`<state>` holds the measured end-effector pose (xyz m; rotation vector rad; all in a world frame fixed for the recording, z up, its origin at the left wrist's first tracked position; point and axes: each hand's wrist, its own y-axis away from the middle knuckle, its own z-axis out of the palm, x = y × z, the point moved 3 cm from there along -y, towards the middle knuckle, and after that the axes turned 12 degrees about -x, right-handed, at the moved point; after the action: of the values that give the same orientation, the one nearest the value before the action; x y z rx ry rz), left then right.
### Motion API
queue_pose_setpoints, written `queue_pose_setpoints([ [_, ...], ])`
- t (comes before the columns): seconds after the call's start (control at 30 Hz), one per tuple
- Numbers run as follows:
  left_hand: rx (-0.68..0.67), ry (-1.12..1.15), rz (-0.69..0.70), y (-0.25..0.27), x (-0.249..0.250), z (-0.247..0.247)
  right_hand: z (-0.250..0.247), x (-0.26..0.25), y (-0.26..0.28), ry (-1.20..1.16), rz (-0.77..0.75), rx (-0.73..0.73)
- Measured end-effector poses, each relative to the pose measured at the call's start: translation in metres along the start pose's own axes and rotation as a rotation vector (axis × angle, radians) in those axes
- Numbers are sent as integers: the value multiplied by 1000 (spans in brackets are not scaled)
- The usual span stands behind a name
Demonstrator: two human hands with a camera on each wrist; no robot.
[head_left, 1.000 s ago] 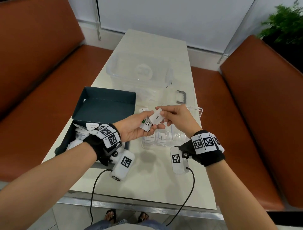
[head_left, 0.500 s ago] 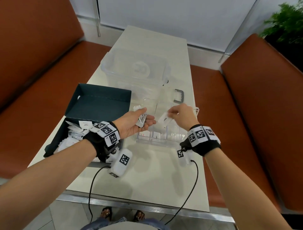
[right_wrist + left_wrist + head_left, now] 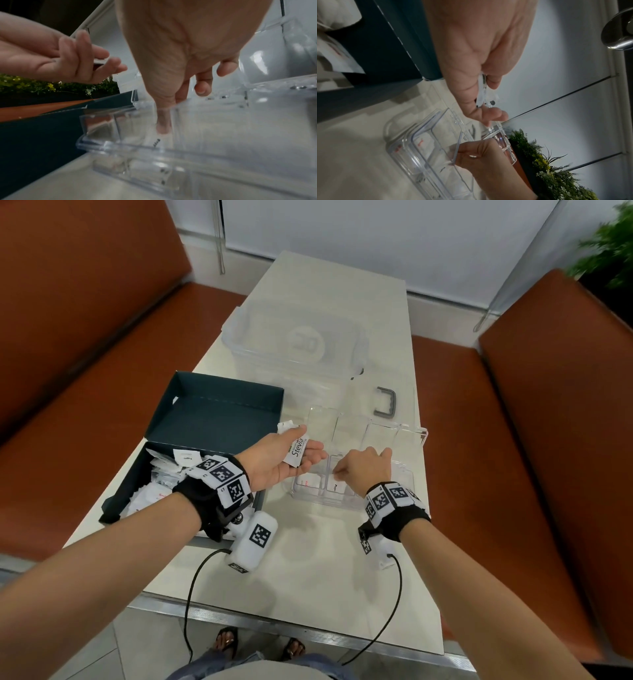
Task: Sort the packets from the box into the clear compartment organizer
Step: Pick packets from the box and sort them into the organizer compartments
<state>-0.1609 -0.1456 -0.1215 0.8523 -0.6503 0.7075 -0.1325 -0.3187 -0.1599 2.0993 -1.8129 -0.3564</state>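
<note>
My left hand point(image 3: 301, 451) hovers palm-up at the left rear of the clear compartment organizer point(image 3: 424, 436), thumb holding a white Stevia packet point(image 3: 297, 451) against the fingers; a second white packet edge point(image 3: 286, 426) shows behind the thumb. My right hand point(image 3: 339, 474) reaches down into a front compartment, fingertips pinching the top of a white packet with black print point(image 3: 337, 487). In the right wrist view the thumb point(image 3: 163, 125) is inside the organizer point(image 3: 137, 148) just above that packet point(image 3: 157, 142). The left compartment holds a red-printed packet point(image 3: 306, 483). The dark teal box point(image 3: 212, 419) holds several white packets point(image 3: 161, 484).
A large clear plastic container point(image 3: 294, 344) stands behind the organizer on the white table point(image 3: 308, 577), with a grey handle point(image 3: 387, 405) beside it. Orange-brown bench seats flank the table. Cables hang from both wrist cameras over the table's front edge.
My right hand pulled a white packet away from the left hand, then lowered it into a front compartment of the organizer. The left hand kept hold of the Stevia packet.
</note>
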Motion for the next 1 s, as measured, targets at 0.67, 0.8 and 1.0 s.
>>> queue_pose_setpoints([
  [0.67, -39, -8, -15, 0, 1, 0, 13, -4, -2, 161, -1, -70],
  [0.8, -38, -7, -9, 1, 3, -3, 15, 1, -2, 82, 21, -34],
  [1.0, -43, -13, -17, 2, 1, -3, 14, -5, 0, 90, 45, 3],
])
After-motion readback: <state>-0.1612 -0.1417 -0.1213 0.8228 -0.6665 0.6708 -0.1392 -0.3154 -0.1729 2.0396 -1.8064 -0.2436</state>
